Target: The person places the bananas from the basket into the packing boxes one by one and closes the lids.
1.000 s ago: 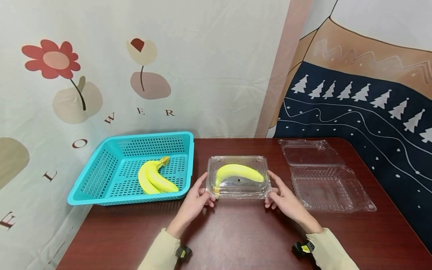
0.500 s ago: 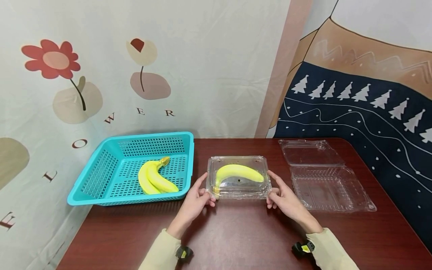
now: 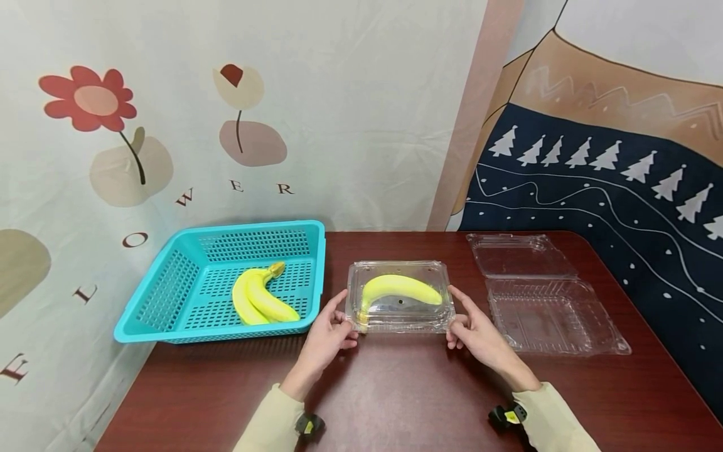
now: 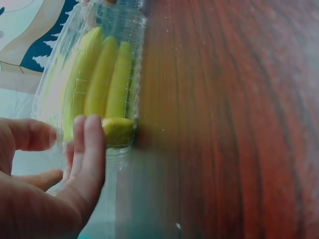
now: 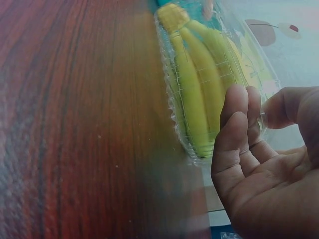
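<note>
A closed clear plastic clamshell box (image 3: pixel 420 321) rests on the table in the middle of the head view. Through its lid one curved yellow banana shows; the wrist views reveal a bunch of bananas (image 4: pixel 99 82) inside, its stem end at the left. My left hand (image 3: pixel 326 336) pinches the front left corner between thumb and fingers, the index finger stretched along the side. Mirroring it, my right hand (image 3: pixel 477 333) pinches the front right corner, with the thumb (image 5: pixel 281 107) at the lid's edge and the other fingers bent below.
To the left stands a turquoise perforated basket (image 3: pixel 169 295) with another bunch of bananas (image 3: pixel 270 304) in it. An open clear clamshell box (image 3: pixel 556 317) lies at the right, its lid folded back. A printed curtain (image 3: pixel 361 125) hangs behind the table (image 3: pixel 395 395).
Almost nothing differs. The left hand's fingers have shifted very slightly at the box's corner; box and right hand stay in place.
</note>
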The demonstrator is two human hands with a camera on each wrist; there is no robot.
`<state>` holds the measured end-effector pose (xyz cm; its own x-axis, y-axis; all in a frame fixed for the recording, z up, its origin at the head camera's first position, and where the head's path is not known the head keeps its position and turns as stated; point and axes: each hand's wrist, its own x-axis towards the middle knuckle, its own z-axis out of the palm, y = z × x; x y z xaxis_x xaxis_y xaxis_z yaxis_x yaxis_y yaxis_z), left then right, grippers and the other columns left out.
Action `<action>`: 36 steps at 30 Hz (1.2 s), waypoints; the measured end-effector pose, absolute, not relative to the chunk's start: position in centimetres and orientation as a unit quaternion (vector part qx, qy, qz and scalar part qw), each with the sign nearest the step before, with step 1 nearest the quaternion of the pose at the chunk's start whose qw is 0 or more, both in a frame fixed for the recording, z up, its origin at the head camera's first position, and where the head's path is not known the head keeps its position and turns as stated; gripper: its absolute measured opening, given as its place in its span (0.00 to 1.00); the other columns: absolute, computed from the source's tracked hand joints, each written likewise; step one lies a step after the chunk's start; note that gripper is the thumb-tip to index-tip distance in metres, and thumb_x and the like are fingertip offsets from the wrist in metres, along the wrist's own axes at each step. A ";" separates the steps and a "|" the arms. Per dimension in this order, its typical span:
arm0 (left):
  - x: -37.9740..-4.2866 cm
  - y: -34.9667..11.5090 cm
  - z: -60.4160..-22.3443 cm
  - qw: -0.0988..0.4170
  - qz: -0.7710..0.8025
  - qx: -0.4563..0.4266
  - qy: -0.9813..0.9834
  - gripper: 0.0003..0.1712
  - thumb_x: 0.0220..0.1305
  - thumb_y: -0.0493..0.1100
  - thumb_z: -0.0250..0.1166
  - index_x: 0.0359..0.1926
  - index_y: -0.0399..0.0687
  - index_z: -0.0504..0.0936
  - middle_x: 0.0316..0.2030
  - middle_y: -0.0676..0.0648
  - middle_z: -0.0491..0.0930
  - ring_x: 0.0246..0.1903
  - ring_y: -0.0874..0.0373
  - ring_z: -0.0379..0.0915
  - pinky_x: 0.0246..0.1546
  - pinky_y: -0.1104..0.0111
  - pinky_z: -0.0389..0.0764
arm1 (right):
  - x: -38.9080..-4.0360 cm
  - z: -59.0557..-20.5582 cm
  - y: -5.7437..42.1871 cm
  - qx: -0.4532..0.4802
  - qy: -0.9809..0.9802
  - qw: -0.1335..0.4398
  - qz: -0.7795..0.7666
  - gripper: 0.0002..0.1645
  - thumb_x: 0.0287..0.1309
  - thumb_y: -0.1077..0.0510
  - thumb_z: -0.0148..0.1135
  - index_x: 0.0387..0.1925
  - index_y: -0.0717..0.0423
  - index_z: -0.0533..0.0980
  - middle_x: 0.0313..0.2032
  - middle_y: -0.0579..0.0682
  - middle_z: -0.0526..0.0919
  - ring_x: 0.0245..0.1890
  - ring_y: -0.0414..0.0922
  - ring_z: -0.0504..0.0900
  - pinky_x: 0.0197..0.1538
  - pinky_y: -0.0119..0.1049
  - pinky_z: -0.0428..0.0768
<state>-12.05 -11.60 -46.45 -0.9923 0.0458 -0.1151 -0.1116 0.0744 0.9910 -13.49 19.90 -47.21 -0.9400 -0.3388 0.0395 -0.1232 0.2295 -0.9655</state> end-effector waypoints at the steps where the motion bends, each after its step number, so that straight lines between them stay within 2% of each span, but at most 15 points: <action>1: -12.0 -11.5 -46.4 0.054 0.683 -0.025 0.728 0.40 0.67 0.26 0.55 0.79 0.43 0.59 0.37 0.42 0.72 0.32 0.51 0.81 0.35 0.63 0.87 | -13.5 -47.2 19.9 -0.148 0.779 0.090 -0.603 0.46 0.64 0.75 0.48 0.80 0.64 0.45 0.23 0.51 0.79 0.22 0.42 0.82 0.28 0.33 0.80; 6: -11.9 -11.2 -46.4 0.038 0.693 -0.029 0.720 0.40 0.65 0.24 0.54 0.78 0.39 0.60 0.37 0.40 0.70 0.30 0.56 0.78 0.35 0.68 0.86 | -13.5 -47.4 19.9 -0.149 0.777 0.090 -0.605 0.46 0.64 0.75 0.48 0.80 0.64 0.45 0.23 0.53 0.79 0.22 0.42 0.81 0.28 0.33 0.80; 13: -11.9 -11.0 -46.4 0.025 0.691 -0.025 0.722 0.40 0.65 0.24 0.55 0.78 0.38 0.61 0.34 0.44 0.69 0.28 0.57 0.76 0.34 0.69 0.85 | -13.5 -47.3 20.0 -0.148 0.780 0.086 -0.602 0.46 0.63 0.75 0.48 0.80 0.65 0.46 0.23 0.53 0.79 0.23 0.42 0.81 0.28 0.33 0.80; 20: -11.8 -11.0 -46.4 0.022 0.690 -0.025 0.723 0.39 0.65 0.24 0.56 0.78 0.38 0.62 0.34 0.44 0.71 0.30 0.51 0.79 0.32 0.70 0.85 | -13.5 -47.2 20.0 -0.148 0.781 0.083 -0.600 0.46 0.64 0.75 0.48 0.80 0.65 0.46 0.23 0.53 0.79 0.23 0.42 0.81 0.28 0.33 0.80; 28: -11.8 -10.9 -46.5 0.019 0.678 -0.018 0.735 0.39 0.65 0.24 0.55 0.77 0.37 0.62 0.33 0.44 0.71 0.30 0.50 0.80 0.32 0.69 0.85 | -13.4 -47.1 19.9 -0.136 0.791 0.072 -0.593 0.44 0.66 0.74 0.49 0.80 0.64 0.49 0.24 0.52 0.79 0.24 0.43 0.82 0.29 0.34 0.80; 32: -11.8 -10.9 -46.6 0.002 0.622 -0.002 0.783 0.38 0.66 0.28 0.56 0.77 0.38 0.63 0.39 0.41 0.73 0.33 0.48 0.81 0.35 0.65 0.86 | -13.4 -47.0 19.8 -0.118 0.815 0.037 -0.567 0.39 0.68 0.71 0.51 0.79 0.63 0.56 0.29 0.53 0.81 0.28 0.45 0.82 0.31 0.35 0.81; 36: -11.7 -10.9 -46.7 -0.030 0.542 0.013 0.840 0.38 0.67 0.34 0.59 0.78 0.40 0.63 0.54 0.37 0.73 0.47 0.46 0.80 0.47 0.57 0.82 | -13.4 -47.1 19.6 -0.100 0.851 -0.009 -0.515 0.35 0.69 0.66 0.54 0.76 0.60 0.63 0.40 0.54 0.82 0.34 0.45 0.81 0.34 0.34 0.79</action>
